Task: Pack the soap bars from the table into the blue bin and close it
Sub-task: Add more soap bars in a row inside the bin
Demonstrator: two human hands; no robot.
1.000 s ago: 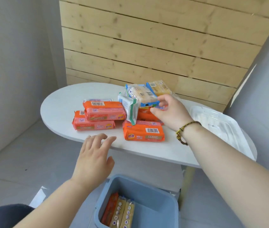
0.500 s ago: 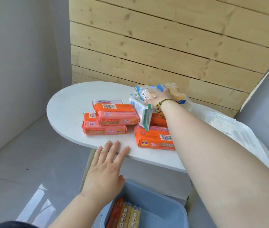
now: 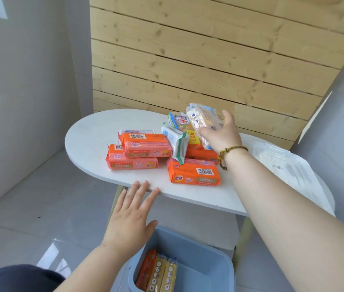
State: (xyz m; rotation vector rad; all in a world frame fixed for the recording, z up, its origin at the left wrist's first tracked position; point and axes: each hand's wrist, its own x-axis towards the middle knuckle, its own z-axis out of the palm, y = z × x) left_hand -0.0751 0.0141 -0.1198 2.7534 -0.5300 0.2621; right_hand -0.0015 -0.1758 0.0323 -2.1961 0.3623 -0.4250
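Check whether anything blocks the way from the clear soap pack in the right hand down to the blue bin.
Nothing visible blocks it. The blue bin is open, with free room beside three packs. The left hand hovers over its near-left corner; the clear soap pack could pass to its right.

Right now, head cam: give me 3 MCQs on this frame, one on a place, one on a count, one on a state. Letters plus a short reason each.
1. Where is the blue bin?
A. on the table
B. on the floor below the table's near edge
C. on a shelf

2. How many soap packs stand in the bin?
A. none
B. three
C. seven

3. What is the right hand doing?
A. gripping a clear-wrapped soap pack
B. resting flat and empty
C. holding the lid

Key: 1 B, it sits under the table edge. 2 B, one orange and two yellow packs show. 3 A, its fingers wrap the pack above the pile.
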